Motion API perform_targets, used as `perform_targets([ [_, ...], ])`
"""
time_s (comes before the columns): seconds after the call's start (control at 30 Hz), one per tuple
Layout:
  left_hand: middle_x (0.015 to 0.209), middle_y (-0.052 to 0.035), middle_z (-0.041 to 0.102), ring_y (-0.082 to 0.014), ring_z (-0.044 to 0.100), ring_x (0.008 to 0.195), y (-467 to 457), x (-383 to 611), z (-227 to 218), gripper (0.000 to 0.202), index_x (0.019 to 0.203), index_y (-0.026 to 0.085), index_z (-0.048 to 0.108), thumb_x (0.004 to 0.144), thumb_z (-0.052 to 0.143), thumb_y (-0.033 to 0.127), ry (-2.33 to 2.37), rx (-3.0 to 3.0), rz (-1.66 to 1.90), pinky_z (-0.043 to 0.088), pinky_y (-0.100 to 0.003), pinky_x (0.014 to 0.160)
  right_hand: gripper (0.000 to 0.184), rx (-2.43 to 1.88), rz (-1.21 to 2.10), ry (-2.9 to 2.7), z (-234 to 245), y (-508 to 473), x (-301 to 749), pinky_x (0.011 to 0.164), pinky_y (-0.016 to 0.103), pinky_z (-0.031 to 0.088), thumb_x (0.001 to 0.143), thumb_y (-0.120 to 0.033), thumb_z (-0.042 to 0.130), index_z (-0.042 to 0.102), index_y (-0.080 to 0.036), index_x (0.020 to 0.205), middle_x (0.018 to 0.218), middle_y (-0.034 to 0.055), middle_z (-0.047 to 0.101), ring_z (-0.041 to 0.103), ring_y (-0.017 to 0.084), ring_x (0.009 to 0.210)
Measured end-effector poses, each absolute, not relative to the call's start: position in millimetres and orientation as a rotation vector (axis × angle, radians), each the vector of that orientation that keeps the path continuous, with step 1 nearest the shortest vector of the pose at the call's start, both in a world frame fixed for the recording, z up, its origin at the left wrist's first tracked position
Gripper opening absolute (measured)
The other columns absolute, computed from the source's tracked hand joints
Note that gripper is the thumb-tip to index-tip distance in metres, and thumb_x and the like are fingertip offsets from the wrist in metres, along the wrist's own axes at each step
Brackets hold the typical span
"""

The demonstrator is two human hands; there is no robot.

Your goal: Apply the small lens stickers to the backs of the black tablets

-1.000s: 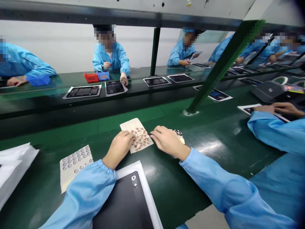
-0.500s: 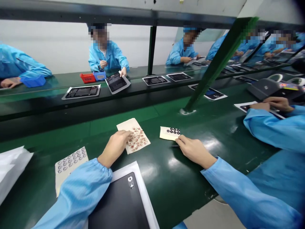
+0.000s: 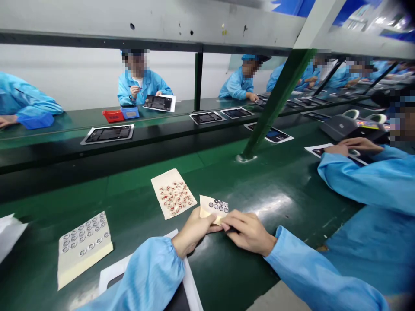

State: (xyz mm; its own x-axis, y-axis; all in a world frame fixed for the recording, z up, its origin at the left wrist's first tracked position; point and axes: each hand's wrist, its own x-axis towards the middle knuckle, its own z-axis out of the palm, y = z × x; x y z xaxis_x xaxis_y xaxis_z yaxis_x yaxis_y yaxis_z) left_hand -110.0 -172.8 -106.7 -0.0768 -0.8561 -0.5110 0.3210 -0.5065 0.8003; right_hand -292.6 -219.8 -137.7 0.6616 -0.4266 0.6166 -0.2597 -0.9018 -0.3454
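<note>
Little cream backing sheet (image 3: pixel 214 205) dotted with black ring stickers is held just above the green counter (image 3: pixel 233 270), out in front of the person. It looks thin, light and floppy, so I'd take it by a bare corner and keep off the rings, which could peel easily. Left hand (image 3: pixel 194 231) and right hand (image 3: pixel 248 232) are both closed narrow on its near edge, which is bent a bit. Red-marked sticker sheet (image 3: pixel 173 194) lies just beyond, and a silver-ring sticker sheet (image 3: pixel 84 246) sits off left.
</note>
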Motion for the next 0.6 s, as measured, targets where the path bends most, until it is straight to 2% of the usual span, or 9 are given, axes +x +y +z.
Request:
perform_targets([
  [0.1, 0.111, -0.0099, 0.07, -0.0207, 0.073, 0.099, -171, -109, -110, 0.027, 0.114, 0.015, 0.059, 0.089, 0.069, 0.017, -0.698, 1.337, -1.693, 0.065, -0.033, 0.085, 0.023, -2.265, -1.112, 0.715, -138, -229, -286, 0.072, 0.02, 0.051, 0.095, -0.015, 0.06, 0.073, -0.019, 0.114, 0.096, 0.0054, 0.067, 0.065, 0.011, 0.085],
  [0.17, 0.105, -0.0072, 0.067, -0.0202, 0.073, 0.096, -170, -109, -110, 0.022, 0.108, 0.015, 0.058, 0.089, 0.068, 0.016, -0.74, 1.363, -1.671, 0.066, -0.032, 0.079, 0.019, -2.101, -1.031, 0.777, -137, -233, -280, 0.07, 0.021, 0.051, 0.095, -0.025, 0.066, 0.077, -0.02, 0.109, 0.091, 0.0052, 0.067, 0.065, 0.011, 0.081],
  [0.27, 0.1, -0.005, 0.065, -0.0184, 0.073, 0.092, -171, -109, -107, 0.013, 0.103, 0.014, 0.056, 0.092, 0.062, 0.012, -0.769, 1.398, -1.662, 0.066, -0.031, 0.077, 0.026, -1.919, -0.889, 0.872, -138, -237, -272, 0.063, 0.021, 0.048, 0.093, -0.039, 0.068, 0.077, -0.016, 0.085, 0.081, 0.0048, 0.064, 0.061, 0.011, 0.072],
  [0.37, 0.096, -0.0046, 0.065, -0.0171, 0.074, 0.087, -173, -111, -104, 0.013, 0.104, 0.014, 0.055, 0.093, 0.057, 0.007, -0.782, 1.4, -1.708, 0.066, -0.031, 0.078, 0.045, -1.778, -0.897, 1.017, -142, -246, -271, 0.054, 0.021, 0.043, 0.087, -0.051, 0.069, 0.064, -0.013, 0.064, 0.065, 0.0027, 0.057, 0.053, 0.01, 0.06],
  [0.43, 0.101, -0.0067, 0.067, -0.0181, 0.074, 0.09, -174, -115, -105, 0.019, 0.11, 0.014, 0.055, 0.093, 0.055, 0.005, -0.793, 1.398, -1.732, 0.066, -0.031, 0.079, 0.046, -1.712, -1.01, 1.156, -145, -255, -275, 0.054, 0.021, 0.043, 0.087, -0.054, 0.068, 0.063, -0.013, 0.067, 0.064, 0.0028, 0.059, 0.052, 0.011, 0.059],
  [0.53, 0.113, -0.0115, 0.068, -0.0194, 0.075, 0.097, -173, -119, -105, 0.035, 0.127, 0.014, 0.049, 0.094, 0.052, 0.005, -0.799, 1.427, -1.717, 0.065, -0.032, 0.08, 0.044, -1.622, -1.241, 1.352, -141, -262, -285, 0.062, 0.022, 0.046, 0.092, -0.054, 0.063, 0.066, -0.012, 0.081, 0.077, 0.0065, 0.067, 0.057, 0.012, 0.068],
  [0.6, 0.105, -0.0122, 0.071, -0.0197, 0.075, 0.092, -170, -114, -102, 0.045, 0.136, 0.013, 0.043, 0.094, 0.059, 0.011, -0.813, 1.465, -1.69, 0.064, -0.031, 0.079, 0.039, -1.617, -1.33, 1.396, -134, -254, -288, 0.062, 0.022, 0.046, 0.092, -0.049, 0.065, 0.067, -0.011, 0.084, 0.078, 0.0067, 0.069, 0.058, 0.012, 0.067],
])
